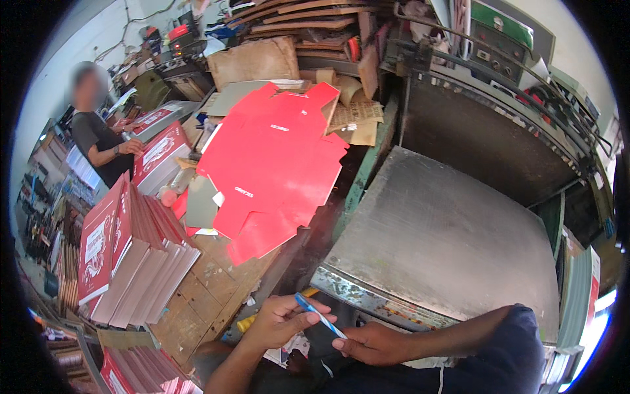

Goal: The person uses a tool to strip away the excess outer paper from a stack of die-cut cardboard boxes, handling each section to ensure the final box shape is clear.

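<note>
A slim blue-and-white pen (317, 314) slants between my two hands, low in the middle of the view. My left hand (281, 323) grips its upper part between thumb and fingers. At the lower end, the thumb and fingers of my right hand (369, 343) close on the tip. Both hands are over my lap, just in front of the metal press bed (446, 230). Beyond them, a flat red die-cut box sheet (269, 171) lies on other sheets on the wooden table (210, 282).
Stacks of red-and-white printed board (125, 262) stand on the table at left, more (141, 371) below. The upright press plate (482, 125) rises behind the bed. A co-worker (98, 138) handles red boxes at far left. Wooden boards (308, 23) are piled at the back.
</note>
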Motion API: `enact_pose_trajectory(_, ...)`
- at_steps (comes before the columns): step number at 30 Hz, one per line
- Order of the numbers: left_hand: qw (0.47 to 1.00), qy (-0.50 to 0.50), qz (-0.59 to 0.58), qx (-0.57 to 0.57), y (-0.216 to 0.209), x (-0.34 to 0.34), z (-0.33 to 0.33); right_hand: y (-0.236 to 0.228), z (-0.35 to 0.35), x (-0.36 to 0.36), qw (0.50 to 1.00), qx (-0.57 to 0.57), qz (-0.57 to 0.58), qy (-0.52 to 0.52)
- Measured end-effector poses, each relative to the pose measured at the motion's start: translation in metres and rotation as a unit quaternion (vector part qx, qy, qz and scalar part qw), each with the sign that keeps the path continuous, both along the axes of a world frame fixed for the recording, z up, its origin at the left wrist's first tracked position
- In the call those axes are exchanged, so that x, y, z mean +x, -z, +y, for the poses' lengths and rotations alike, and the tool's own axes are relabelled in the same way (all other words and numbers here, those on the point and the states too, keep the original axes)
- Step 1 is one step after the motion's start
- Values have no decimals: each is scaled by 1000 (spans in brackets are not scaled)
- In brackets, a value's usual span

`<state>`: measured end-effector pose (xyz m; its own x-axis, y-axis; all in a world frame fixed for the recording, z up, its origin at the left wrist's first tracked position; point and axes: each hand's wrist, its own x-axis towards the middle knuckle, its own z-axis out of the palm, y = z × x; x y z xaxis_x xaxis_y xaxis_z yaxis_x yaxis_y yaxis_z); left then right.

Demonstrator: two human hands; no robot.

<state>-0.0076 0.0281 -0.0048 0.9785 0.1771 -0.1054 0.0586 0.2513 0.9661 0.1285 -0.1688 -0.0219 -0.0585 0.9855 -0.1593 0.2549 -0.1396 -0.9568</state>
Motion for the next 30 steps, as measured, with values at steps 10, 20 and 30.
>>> enact_pose_trajectory(10,986,49,14,161,-9,-3,9,-5,5,-2,998,-31,5,-46)
enact_pose_trajectory(20,985,61,-49,156,-7,-2,9,0,-4,-9,992,-85,83,45)
enact_pose_trajectory(30,984,38,-25,169,-7,-2,10,-4,-1,-6,996,-68,44,26)
